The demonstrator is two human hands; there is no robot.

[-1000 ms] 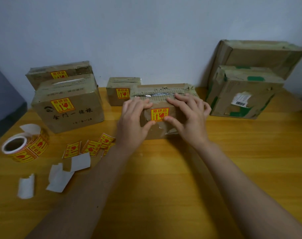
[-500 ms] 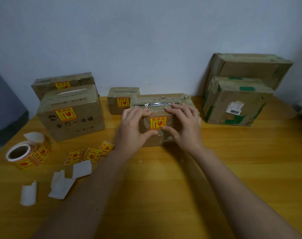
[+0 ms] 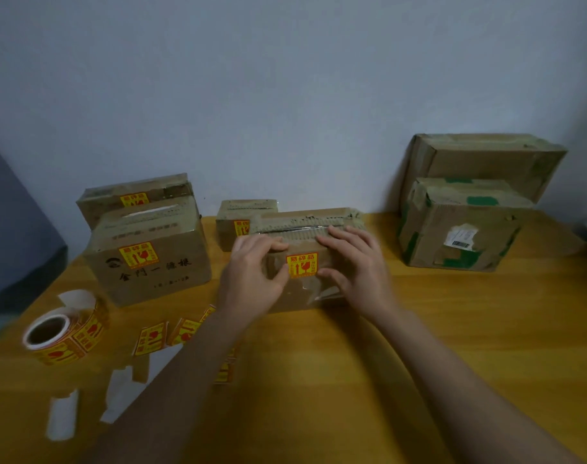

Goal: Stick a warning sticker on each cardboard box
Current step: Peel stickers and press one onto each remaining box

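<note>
A taped cardboard box (image 3: 305, 293) stands in the middle of the wooden table (image 3: 469, 329), with a yellow and red warning sticker (image 3: 302, 264) on its front face. My left hand (image 3: 251, 276) grips its left end, fingers over the top edge and thumb beside the sticker. My right hand (image 3: 355, 262) grips its right end the same way. Three boxes at the back left carry stickers: a large one (image 3: 148, 259), one behind it (image 3: 134, 195) and a small one (image 3: 238, 222). Two boxes at the right, one in front (image 3: 459, 226) and one behind (image 3: 486, 162), show no sticker.
A sticker roll (image 3: 64, 333) lies at the table's left edge. Loose stickers (image 3: 151, 338) and white backing scraps (image 3: 62, 413) lie near my left forearm. A wall stands close behind the boxes.
The camera has tilted up and pulled back, so the scene sits lower in view. Both hands stay on the middle box with little change in grip.
</note>
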